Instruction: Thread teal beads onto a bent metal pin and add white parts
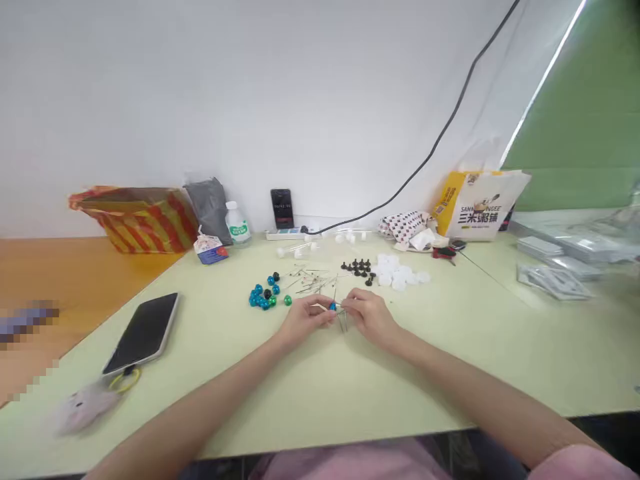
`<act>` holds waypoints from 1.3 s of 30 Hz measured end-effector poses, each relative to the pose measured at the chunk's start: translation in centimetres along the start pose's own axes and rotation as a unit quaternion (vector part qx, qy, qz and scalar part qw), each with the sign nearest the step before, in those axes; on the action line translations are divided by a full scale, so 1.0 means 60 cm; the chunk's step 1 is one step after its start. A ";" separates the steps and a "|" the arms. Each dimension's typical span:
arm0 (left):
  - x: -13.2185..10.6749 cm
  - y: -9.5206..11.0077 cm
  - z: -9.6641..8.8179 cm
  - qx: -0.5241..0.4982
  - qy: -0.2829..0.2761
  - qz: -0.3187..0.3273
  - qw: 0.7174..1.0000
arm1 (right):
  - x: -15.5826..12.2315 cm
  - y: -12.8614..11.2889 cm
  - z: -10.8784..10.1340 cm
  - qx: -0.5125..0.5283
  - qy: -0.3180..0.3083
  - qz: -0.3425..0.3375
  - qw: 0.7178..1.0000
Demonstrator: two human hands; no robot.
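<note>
Pins [315,283] between balls [264,303] and discs [397,273]

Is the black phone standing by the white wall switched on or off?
On: the upright, black, rectangular phone shows pale digits and a reddish mark lit against its dark front.

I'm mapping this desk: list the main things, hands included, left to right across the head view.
Flat phone, white bottle, loose blue beads, left hand, held blue bead, right hand, paper bag.
</note>
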State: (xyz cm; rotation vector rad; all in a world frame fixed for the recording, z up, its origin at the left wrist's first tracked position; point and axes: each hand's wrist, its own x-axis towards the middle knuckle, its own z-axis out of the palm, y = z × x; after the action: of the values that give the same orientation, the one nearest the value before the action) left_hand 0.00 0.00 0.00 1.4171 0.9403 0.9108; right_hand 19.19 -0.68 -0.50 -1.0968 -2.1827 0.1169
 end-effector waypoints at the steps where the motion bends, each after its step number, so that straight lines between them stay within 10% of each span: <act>1: 0.000 0.000 0.000 0.003 0.000 0.001 1.000 | 0.000 0.000 0.000 0.000 -0.002 -0.002 1.000; 18: 0.004 0.002 0.001 -0.007 0.053 -0.005 0.999 | 0.008 0.012 -0.008 0.011 0.008 0.054 0.998; 39: 0.012 -0.001 -0.006 -0.044 0.106 0.012 0.993 | 0.011 0.019 -0.066 0.127 -0.287 0.126 0.941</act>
State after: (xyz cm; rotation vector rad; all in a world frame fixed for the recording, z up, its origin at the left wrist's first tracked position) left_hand -0.09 0.80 -0.03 1.2761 1.0294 1.1248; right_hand 22.09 -0.33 2.47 -1.2992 -2.4101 0.9088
